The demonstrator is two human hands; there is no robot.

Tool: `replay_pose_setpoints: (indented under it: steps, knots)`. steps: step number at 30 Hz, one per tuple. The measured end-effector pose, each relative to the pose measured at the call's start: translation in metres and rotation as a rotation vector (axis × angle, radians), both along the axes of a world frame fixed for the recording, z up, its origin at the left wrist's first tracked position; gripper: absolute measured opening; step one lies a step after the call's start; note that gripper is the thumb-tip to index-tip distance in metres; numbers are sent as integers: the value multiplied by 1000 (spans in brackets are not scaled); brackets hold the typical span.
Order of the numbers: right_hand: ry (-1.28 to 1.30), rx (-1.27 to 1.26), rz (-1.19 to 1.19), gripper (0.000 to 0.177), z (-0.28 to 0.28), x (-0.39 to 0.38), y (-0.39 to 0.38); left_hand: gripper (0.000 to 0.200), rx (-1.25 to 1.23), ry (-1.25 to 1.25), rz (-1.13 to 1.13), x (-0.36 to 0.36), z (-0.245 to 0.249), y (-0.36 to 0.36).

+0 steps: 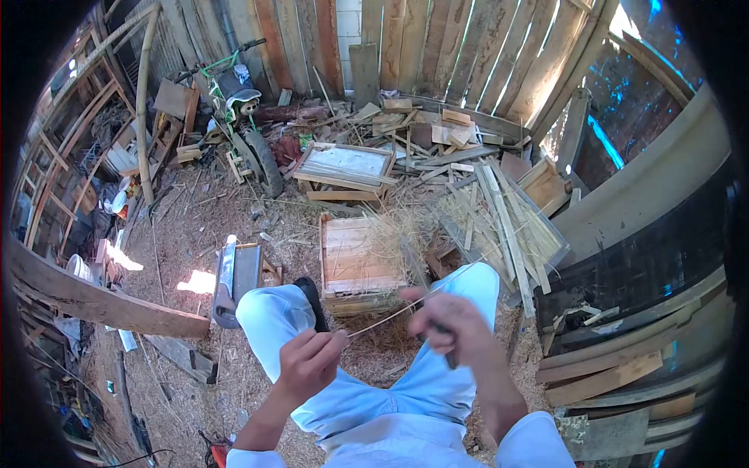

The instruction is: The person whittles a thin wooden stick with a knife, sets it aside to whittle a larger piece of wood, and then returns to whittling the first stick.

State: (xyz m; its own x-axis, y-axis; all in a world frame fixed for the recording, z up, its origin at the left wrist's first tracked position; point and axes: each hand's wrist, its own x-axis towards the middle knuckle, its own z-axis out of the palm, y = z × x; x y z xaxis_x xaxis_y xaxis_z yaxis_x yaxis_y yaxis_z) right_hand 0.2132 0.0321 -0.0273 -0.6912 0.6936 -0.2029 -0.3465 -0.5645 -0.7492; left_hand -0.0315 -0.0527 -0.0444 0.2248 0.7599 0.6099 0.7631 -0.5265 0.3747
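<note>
My left hand (312,360) pinches the near end of a thin pale wooden strip (382,320) between thumb and fingers. The strip slants up and right, passing my right hand (454,326), over my right thigh. Blurred by motion, my right hand is closed around a dark-handled knife (450,357); its handle end sticks out below the fist. A dark blade shape shows faintly above the fingers. Beyond my hands, between my knees, stands a shallow wooden box (360,257), with fine shavings (402,234) heaped over its right side.
A grey case-like object (226,285) stands left of my left knee. Ahead lie a framed panel (343,162), scrap wood (437,132) and long slats (507,222). A green motorbike (242,109) leans by the plank wall. A beam (109,300) juts in from the left; boards (616,378) are stacked right.
</note>
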Motion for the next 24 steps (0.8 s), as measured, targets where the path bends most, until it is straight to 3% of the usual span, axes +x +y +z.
replay_pose_setpoints:
  steps: [4,7,10,12,17,22,24]
  knots:
    - [-33,-43,112,37,-4,-33,-15,31,66,34,-42,2,4,11]
    - [46,-46,-142,34,0,-1,15,31,125,34,25,-21,2,7]
    - [25,-11,-159,34,3,5,27,29,95,42,44,-30,-5,6]
    - [-7,-81,68,34,2,-20,19,29,80,1,24,-20,-6,8]
    - [-34,-146,143,33,0,-38,32,24,65,-31,74,-26,-14,16]
    - [-16,-87,-199,32,6,-1,67,19,-11,-62,163,-60,-26,6]
    - [-37,-47,-99,33,2,-9,66,17,-23,-124,182,-54,-24,10]
